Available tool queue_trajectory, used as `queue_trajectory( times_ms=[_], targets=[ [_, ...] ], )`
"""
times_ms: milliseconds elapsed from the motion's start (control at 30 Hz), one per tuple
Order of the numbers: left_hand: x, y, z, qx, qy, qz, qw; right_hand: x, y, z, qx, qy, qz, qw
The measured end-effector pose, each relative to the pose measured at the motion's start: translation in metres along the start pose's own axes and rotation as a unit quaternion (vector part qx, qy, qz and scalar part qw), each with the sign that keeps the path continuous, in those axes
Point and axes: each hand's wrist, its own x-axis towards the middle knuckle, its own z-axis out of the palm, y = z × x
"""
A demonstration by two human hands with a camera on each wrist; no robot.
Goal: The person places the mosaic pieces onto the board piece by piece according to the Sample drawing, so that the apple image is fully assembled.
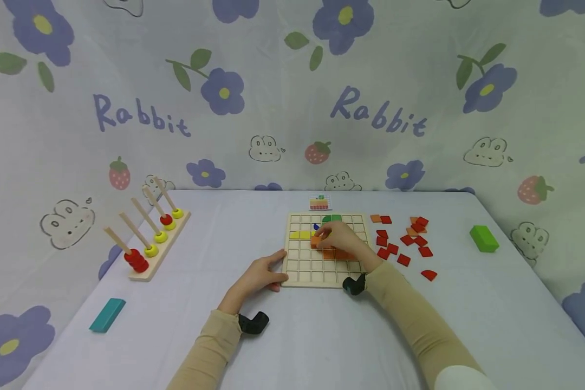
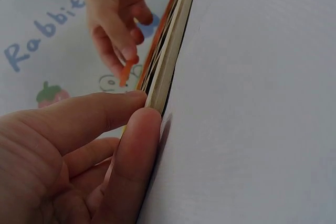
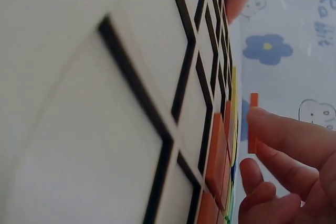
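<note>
My right hand (image 1: 338, 236) pinches an orange square tile (image 3: 253, 140) between thumb and fingers, just above the wooden grid board (image 1: 292, 273). The tile stands apart from the board surface in the right wrist view. My left hand (image 1: 258, 275) rests against the board's left edge, with thumb and forefinger touching it near the front corner (image 2: 155, 100). On the board lie yellow tiles (image 1: 299, 235), green tiles (image 1: 336, 218), a blue piece (image 1: 316, 226) and a row of orange tiles (image 1: 345, 255). My right hand and forearm hide part of the grid.
Several loose red tiles (image 1: 403, 260) and some orange ones (image 1: 375, 218) lie right of the board. A picture card (image 1: 319, 202) sits behind it. At left stand a peg rack (image 1: 161, 254) with red and yellow beads and a teal block (image 1: 108, 315). A green block (image 1: 484, 239) lies far right.
</note>
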Motion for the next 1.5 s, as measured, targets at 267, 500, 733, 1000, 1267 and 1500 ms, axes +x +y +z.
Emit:
queue_trajectory(
  times_ms=[267, 500, 733, 1000, 1267, 1500],
  targets=[
    [0.002, 0.001, 0.001, 0.007, -0.001, 0.002, 1.0000, -0.008, -0.004, 0.006, -0.041, -0.039, 0.010, 0.9984],
    [0.001, 0.003, 0.000, 0.006, 0.002, 0.003, 1.0000, -0.011, -0.005, 0.008, -0.045, -0.040, 0.008, 0.9982],
    [0.002, 0.002, 0.001, 0.009, -0.001, 0.000, 1.0000, -0.012, -0.003, 0.008, -0.049, -0.040, 0.002, 0.9980],
    [0.003, 0.000, 0.001, 0.007, -0.005, -0.005, 1.0000, -0.014, 0.005, -0.007, -0.006, -0.036, -0.003, 0.9993],
    [0.000, 0.000, -0.003, 0.013, 0.008, -0.004, 0.9999, -0.017, 0.014, -0.018, 0.011, -0.047, -0.041, 0.9980],
    [0.001, -0.002, -0.001, -0.001, -0.003, -0.002, 1.0000, -0.018, 0.011, -0.002, 0.006, -0.080, -0.037, 0.9961]
  ],
)
